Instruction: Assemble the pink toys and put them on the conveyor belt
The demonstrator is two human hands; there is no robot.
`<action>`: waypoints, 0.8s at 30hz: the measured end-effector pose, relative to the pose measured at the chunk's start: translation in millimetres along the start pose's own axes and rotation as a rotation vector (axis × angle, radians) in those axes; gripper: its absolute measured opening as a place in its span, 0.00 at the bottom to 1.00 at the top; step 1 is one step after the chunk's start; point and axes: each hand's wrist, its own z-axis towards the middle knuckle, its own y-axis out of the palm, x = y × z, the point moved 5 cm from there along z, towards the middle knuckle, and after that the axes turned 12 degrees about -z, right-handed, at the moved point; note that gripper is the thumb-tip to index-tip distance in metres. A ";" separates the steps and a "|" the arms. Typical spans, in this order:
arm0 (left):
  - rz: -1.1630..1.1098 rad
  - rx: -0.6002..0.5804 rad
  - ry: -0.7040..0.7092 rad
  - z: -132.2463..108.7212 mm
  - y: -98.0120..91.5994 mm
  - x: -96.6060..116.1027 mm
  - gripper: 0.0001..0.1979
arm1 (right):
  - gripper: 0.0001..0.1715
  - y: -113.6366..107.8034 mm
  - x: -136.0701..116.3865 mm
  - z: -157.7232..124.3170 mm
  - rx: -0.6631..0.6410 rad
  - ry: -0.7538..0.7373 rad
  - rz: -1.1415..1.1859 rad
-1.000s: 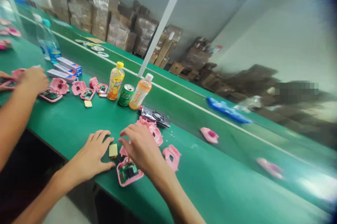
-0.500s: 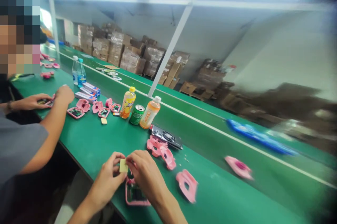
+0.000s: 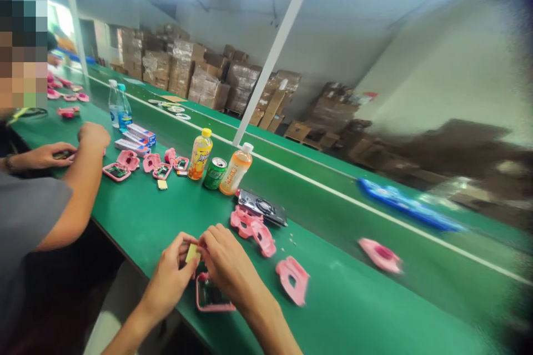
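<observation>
My left hand point(image 3: 169, 271) pinches a small pale-yellow square piece point(image 3: 192, 253) between thumb and fingers. At its right edge, my right hand point(image 3: 227, 258) has its fingertips drawn together; whether they grip the square or a small part of it is hidden. Just below both hands, a pink casing point(image 3: 215, 308) with a green circuit board inside lies open on the green table, partly covered by my right wrist. Two pink shell parts point(image 3: 293, 281) point(image 3: 253, 230) rest to the right of my hands.
Beyond the shells lie a phone point(image 3: 262, 206), an orange drink bottle point(image 3: 236, 170), a green can point(image 3: 215, 173) and a yellow-capped bottle point(image 3: 200, 155). A co-worker's arm point(image 3: 81, 194) reaches in at left, near open pink casings point(image 3: 120, 167). A pink part point(image 3: 380, 255) lies on the conveyor belt point(image 3: 333, 210).
The yellow square has tilted between my hands, showing a narrower face. My hands stay close together above the casing. The whole view has shifted slightly.
</observation>
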 end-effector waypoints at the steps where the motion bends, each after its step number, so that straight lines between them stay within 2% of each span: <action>1: 0.005 0.010 -0.003 0.3 -0.2 -0.2 0.12 | 0.09 1.0 -2.9 -0.8 -0.003 -0.011 -0.058; 5: 0.029 0.041 -0.009 0.3 -2.0 0.1 0.14 | 0.12 2.1 -11.6 -4.1 0.015 0.005 -0.216; 9: 0.037 0.037 -0.020 -0.4 -3.2 -0.2 0.13 | 0.11 2.8 -12.4 -3.8 0.052 0.031 -0.188; 13: 0.072 0.036 -0.006 2.4 -2.0 -0.3 0.12 | 0.15 6.3 -12.5 -3.9 0.102 0.050 -0.199; 18: 0.077 0.070 -0.015 8.2 -4.1 -1.1 0.12 | 0.17 13.7 -18.8 -11.6 0.199 0.013 -0.179; 21: -0.048 0.057 -0.054 9.1 -8.2 1.4 0.20 | 0.16 13.7 -18.1 -15.3 0.224 -0.022 -0.039; 24: -0.211 0.024 -0.179 9.6 -11.7 5.0 0.32 | 0.12 10.7 -14.7 -11.2 0.145 -0.060 0.101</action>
